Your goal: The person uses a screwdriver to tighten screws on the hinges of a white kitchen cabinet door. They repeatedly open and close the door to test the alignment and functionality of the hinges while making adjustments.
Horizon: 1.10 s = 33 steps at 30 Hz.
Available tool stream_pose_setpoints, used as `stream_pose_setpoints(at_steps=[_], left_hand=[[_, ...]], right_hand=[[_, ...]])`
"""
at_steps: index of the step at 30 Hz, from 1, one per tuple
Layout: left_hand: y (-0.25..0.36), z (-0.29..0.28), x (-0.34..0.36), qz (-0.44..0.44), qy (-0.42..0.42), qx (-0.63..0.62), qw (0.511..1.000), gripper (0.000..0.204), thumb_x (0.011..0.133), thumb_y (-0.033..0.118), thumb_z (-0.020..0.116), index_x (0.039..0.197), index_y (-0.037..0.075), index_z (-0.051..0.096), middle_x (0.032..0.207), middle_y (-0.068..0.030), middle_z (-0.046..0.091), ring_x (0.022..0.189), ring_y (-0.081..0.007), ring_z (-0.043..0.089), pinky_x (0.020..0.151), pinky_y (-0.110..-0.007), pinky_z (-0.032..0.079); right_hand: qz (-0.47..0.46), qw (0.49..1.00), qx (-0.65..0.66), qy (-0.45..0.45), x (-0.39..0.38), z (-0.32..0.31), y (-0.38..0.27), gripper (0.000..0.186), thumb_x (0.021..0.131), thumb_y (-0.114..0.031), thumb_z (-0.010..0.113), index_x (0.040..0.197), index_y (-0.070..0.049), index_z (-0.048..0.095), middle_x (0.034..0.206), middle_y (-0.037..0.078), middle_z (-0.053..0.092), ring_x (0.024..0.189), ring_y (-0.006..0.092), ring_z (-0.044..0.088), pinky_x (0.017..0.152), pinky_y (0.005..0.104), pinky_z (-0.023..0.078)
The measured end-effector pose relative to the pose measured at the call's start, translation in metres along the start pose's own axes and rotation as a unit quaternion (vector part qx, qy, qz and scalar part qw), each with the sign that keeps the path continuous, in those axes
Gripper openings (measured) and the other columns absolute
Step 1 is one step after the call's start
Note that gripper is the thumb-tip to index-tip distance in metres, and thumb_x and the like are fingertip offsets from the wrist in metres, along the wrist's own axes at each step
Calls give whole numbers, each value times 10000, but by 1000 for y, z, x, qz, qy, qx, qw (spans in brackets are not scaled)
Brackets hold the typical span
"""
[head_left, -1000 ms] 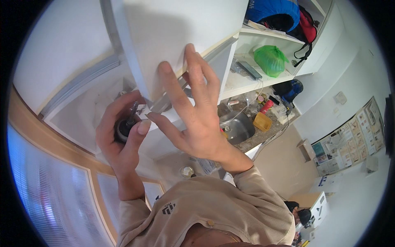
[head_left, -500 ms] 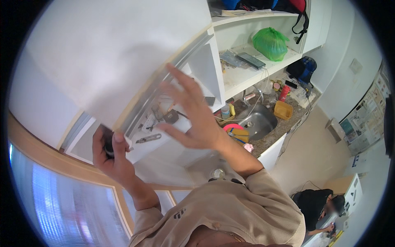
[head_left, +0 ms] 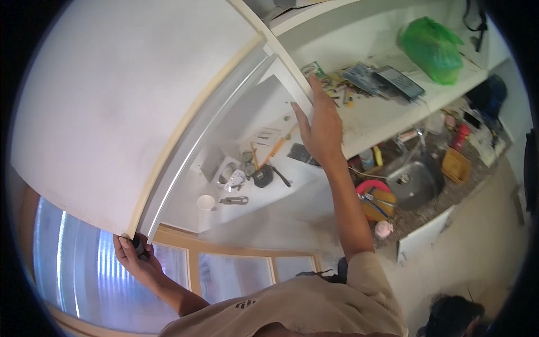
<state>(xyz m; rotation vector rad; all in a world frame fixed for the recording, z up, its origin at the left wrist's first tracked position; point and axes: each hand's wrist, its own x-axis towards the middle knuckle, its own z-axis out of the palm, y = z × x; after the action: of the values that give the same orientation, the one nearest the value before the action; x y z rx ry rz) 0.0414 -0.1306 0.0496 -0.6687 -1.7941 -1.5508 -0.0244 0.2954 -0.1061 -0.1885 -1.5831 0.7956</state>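
Note:
My left hand [head_left: 137, 257] is closed around a small, dark, rounded object [head_left: 139, 245], mostly covered by my fingers, at the lower corner of a large white panel [head_left: 112, 112]. A beige edge runs along this panel, with a pale, glossy strip [head_left: 196, 146] beside it. My right hand [head_left: 323, 132] holds nothing; its fingers are apart against the upright divider [head_left: 295, 90] of the white cabinet. Below and between my hands, a shelf [head_left: 247, 209] bears a grey utility knife [head_left: 234, 200], a white cup [head_left: 206, 203], a black tool [head_left: 263, 177] and pencils [head_left: 275, 149].
On the right-hand shelf are a green plastic bag [head_left: 432, 50], a dark phone-like device [head_left: 398, 82] and small clutter. Lower right, a steel sink [head_left: 415, 182] is set in a cluttered counter with a yellow basket [head_left: 456, 165]. A person's head [head_left: 452, 315] shows at the bottom right.
My left hand has moved down along the panel's edge to its lower corner, still holding the dark object. The right hand has gone from mid-air to the divider. The view has shifted.

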Motion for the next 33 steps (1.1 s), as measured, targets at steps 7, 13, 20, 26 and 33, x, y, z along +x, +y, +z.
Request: stream_pose_setpoints(at_steps=[7, 13, 20, 26, 33], left_hand=[[18, 1, -10, -27, 116, -29, 992, 306, 1039, 352, 611, 1149, 69, 575, 859, -33, 578, 589, -55, 465, 437, -163, 352], [32, 3, -16, -33, 106, -24, 994, 236, 1038, 335, 617, 1108, 114, 570, 840, -2, 564, 609, -54, 477, 435, -150, 362], [46, 19, -14, -44, 89, 68, 993, 227, 1030, 308, 636, 1077, 95, 577, 791, 34, 530, 614, -38, 458, 447, -161, 341], [31, 43, -5, -46, 107, 110, 987, 222, 1033, 275, 632, 1123, 72, 619, 784, 57, 515, 623, -27, 431, 494, -171, 317], [25, 60, 7, -53, 131, 130, 981, 176, 1034, 260, 638, 1075, 89, 629, 800, 69, 504, 665, -37, 449, 529, -179, 334]], right_hand=[[-13, 1000, 21, -11, -1, -3, 10, 721, 821, 0, 739, 1479, 2, 444, 1390, 208, 587, 1234, 386, 596, 1024, 457, 484], [-41, 999, 15, 29, -1, 6, 18, 567, 879, 7, 627, 1437, -13, 525, 1335, 213, 614, 1157, 386, 651, 930, 465, 541], [-46, 999, 14, 2, 3, 3, 20, 511, 921, 32, 622, 1422, -7, 531, 1314, 230, 632, 1130, 390, 669, 898, 457, 573], [-71, 997, 0, -1, 4, 3, 23, 399, 996, -10, 608, 1388, -2, 535, 1274, 251, 659, 1091, 391, 695, 837, 450, 606], [-76, 997, 10, -23, 8, -2, 22, 387, 1009, -20, 602, 1389, 1, 530, 1277, 274, 658, 1087, 414, 704, 814, 468, 612]])
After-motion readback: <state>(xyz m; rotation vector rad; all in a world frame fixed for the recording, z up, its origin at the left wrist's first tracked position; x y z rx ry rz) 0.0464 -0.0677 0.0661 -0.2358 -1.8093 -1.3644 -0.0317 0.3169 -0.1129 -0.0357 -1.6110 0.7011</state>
